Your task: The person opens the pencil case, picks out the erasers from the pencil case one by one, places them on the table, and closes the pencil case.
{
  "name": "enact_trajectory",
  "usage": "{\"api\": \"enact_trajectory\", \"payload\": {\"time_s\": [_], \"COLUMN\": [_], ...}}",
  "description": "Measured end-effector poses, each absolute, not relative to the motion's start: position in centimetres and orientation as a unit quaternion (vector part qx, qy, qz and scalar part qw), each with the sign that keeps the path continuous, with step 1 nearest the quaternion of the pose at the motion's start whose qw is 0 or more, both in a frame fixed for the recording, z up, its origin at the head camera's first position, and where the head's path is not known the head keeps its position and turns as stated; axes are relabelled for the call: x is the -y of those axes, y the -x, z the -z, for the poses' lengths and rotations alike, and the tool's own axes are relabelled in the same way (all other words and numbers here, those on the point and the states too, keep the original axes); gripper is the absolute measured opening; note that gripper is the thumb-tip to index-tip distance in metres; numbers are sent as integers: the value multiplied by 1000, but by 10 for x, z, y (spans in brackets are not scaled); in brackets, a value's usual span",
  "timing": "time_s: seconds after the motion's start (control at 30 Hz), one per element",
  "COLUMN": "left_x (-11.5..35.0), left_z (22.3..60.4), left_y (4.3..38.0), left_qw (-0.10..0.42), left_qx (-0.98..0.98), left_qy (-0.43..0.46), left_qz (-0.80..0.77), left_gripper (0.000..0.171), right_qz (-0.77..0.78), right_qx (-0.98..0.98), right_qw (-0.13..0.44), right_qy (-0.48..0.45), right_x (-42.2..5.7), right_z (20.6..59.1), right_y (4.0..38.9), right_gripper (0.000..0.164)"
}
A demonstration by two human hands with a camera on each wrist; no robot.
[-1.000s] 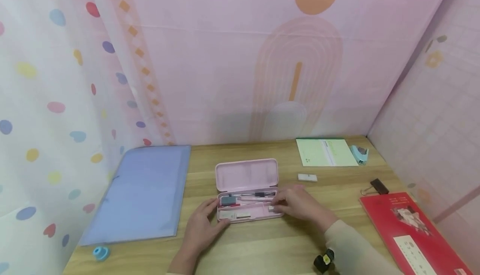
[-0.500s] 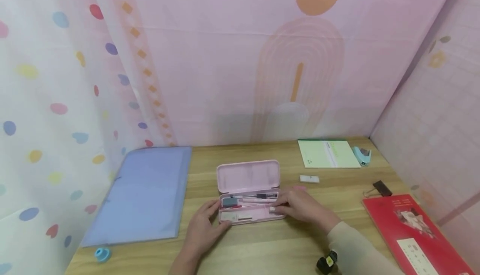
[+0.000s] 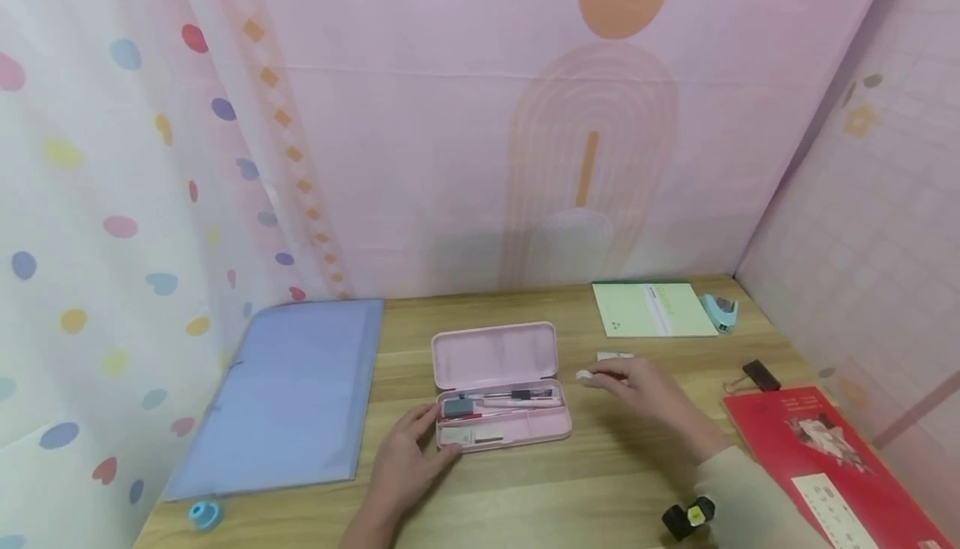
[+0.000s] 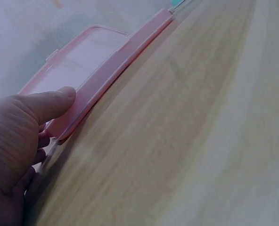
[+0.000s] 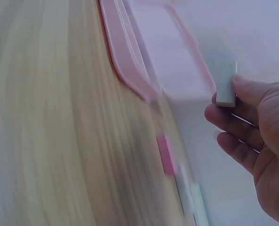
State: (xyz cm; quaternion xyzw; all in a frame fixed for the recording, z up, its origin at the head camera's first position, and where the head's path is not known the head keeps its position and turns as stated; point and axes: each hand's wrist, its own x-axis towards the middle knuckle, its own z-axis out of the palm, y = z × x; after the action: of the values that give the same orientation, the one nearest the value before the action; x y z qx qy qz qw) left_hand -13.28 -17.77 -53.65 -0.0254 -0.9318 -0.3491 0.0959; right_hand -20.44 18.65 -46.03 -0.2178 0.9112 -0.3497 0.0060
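Observation:
An opened pink pencil case lies on the table with its lid folded back. Pens, a grey-blue block and a whitish block lie inside. My left hand grips the case's left end; in the left wrist view the thumb lies along its pink front wall. Right of the case, my right hand pinches a small white eraser between thumb and fingers, raised above the table. The right wrist view shows it clear of the case.
Behind the right hand lie a white block and a pink block. A blue folder and light-blue cap-like piece are at left. Rightward are a green notebook, blue tape dispenser, binder clip and red book.
My right hand has lifted the white eraser out of the case's front right compartment and moved rightward and away from me. The left hand stays at the case's left end.

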Motion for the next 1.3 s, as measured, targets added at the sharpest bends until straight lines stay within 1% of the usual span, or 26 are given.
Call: {"api": "enact_trajectory", "payload": {"time_s": [0.17,0.27,0.4,0.5,0.7,0.9,1.13,1.3], "left_x": [177,178,182,186,186,180,179,177], "left_z": [536,536,535,535,536,537,537,535], "left_y": [135,136,134,132,133,132,131,131], "left_qw": [96,98,92,97,113,106,103,104], "left_qx": [932,931,932,932,931,928,932,931], "left_qy": [24,21,15,9,30,33,24,25], "left_qz": [349,350,349,350,345,354,348,348], "left_gripper": [80,80,80,80,80,79,78,78], "right_qz": [342,338,311,287,243,211,204,208], "right_qx": [-927,-932,-940,-945,-957,-961,-963,-964], "right_qw": [10,8,-7,-12,-33,-50,-52,-39], "right_qy": [151,133,142,155,156,169,169,161], "right_x": [-217,-231,-240,-242,-244,-248,-248,-250], "right_z": [465,469,476,482,490,499,503,506], "right_y": [208,210,213,216,219,220,221,224], "right_gripper": [21,20,19,19,13,9,15,23]}}
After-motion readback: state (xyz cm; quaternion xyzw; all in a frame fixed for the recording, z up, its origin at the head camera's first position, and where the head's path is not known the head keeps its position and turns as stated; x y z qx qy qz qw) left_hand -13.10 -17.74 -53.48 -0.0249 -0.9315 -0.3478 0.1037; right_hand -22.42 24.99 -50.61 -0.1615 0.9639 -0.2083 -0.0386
